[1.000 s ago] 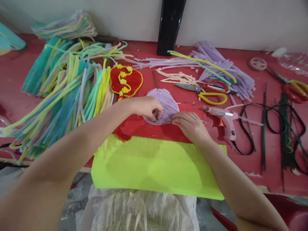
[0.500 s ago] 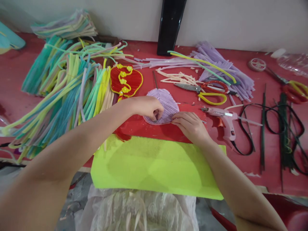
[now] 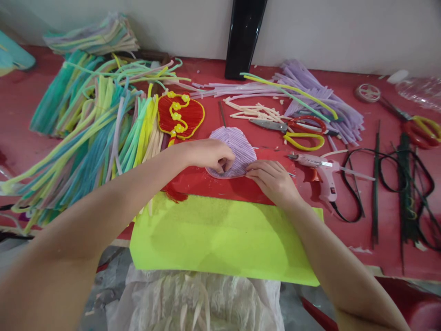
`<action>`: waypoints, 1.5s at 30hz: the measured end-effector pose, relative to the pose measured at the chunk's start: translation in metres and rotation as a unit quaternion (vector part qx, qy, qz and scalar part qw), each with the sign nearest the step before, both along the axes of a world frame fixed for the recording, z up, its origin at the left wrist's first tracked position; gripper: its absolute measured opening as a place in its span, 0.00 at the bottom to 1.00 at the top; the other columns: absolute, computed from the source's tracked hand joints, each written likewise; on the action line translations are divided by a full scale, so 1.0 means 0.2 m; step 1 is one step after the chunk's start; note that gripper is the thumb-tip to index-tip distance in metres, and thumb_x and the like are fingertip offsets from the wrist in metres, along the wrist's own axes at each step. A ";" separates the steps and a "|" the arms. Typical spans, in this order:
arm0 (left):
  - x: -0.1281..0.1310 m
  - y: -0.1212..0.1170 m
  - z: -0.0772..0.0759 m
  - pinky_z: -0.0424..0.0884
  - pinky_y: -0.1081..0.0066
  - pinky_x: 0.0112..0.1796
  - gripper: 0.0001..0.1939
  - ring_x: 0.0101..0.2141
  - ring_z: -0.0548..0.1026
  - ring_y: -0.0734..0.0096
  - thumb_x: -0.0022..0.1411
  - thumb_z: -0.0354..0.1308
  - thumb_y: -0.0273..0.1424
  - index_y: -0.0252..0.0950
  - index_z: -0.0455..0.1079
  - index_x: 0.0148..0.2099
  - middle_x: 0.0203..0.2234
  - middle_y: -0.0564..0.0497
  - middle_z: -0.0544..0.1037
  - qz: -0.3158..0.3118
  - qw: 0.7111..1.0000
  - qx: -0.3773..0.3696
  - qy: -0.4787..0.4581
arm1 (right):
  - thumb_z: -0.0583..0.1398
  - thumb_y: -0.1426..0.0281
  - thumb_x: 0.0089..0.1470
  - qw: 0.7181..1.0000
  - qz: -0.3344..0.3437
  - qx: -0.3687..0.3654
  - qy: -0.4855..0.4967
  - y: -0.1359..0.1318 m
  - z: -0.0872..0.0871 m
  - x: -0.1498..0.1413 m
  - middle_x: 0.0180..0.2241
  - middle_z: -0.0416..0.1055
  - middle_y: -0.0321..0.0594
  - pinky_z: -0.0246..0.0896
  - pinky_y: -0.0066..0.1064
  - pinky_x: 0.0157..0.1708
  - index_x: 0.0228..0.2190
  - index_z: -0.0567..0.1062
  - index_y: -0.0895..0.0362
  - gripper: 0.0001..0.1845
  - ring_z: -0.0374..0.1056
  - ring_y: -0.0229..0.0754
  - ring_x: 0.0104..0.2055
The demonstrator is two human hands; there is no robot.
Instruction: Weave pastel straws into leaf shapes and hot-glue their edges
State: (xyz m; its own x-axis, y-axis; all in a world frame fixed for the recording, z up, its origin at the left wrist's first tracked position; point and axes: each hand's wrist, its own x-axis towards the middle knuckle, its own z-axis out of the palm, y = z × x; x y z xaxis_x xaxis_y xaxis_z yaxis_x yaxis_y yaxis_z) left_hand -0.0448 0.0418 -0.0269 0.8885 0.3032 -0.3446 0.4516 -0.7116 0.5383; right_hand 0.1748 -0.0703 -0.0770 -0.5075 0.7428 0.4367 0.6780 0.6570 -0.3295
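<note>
A round purple fan piece [image 3: 243, 146], made of slanted rows of pipe cleaners with a thin stick out of its top, lies flat on the red table. My left hand [image 3: 215, 154] rests over its left side with the fingers curled inward; whatever they may hold is hidden. At the lower right rim, my right hand [image 3: 272, 177] pinches the fan's edge between thumb and fingertips. Left of the fan lies a finished-looking red fan [image 3: 196, 117] with yellow trim and small yellow flowers, partly behind my left forearm.
Pipe cleaners [image 3: 99, 124] in many colours heap at left; purple ones [image 3: 310, 87] lie behind. Scissors [image 3: 303, 131] and a pink glue gun [image 3: 325, 172] with a black cord sit to the right, near dark green stems [image 3: 406, 197]. A lime-green sheet [image 3: 223, 239] covers the front edge.
</note>
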 end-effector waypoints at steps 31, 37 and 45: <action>0.03 -0.08 0.03 0.55 0.72 0.31 0.02 0.30 0.68 0.73 0.53 0.59 0.27 0.37 0.73 0.31 0.26 0.53 0.75 0.051 0.997 0.064 0.016 | 0.54 0.74 0.60 1.000 0.001 0.004 -0.001 0.00 -0.01 0.01 0.38 0.77 0.41 0.62 0.35 0.41 0.34 0.73 0.55 0.08 0.71 0.42 0.44; 0.05 -0.08 0.06 0.54 0.72 0.29 0.03 0.28 0.68 0.74 0.52 0.60 0.28 0.37 0.74 0.32 0.27 0.54 0.76 0.059 0.995 0.070 0.047 | 0.54 0.74 0.61 1.000 -0.003 -0.003 0.004 0.00 0.00 0.00 0.38 0.77 0.41 0.62 0.35 0.42 0.34 0.74 0.55 0.09 0.71 0.41 0.44; 0.06 -0.08 0.08 0.52 0.71 0.26 0.05 0.23 0.64 0.75 0.55 0.57 0.31 0.37 0.72 0.30 0.24 0.53 0.73 0.056 0.995 0.060 0.059 | 0.53 0.73 0.61 1.000 -0.006 -0.006 -0.002 0.00 0.00 0.01 0.39 0.76 0.41 0.62 0.35 0.41 0.34 0.74 0.54 0.10 0.71 0.42 0.44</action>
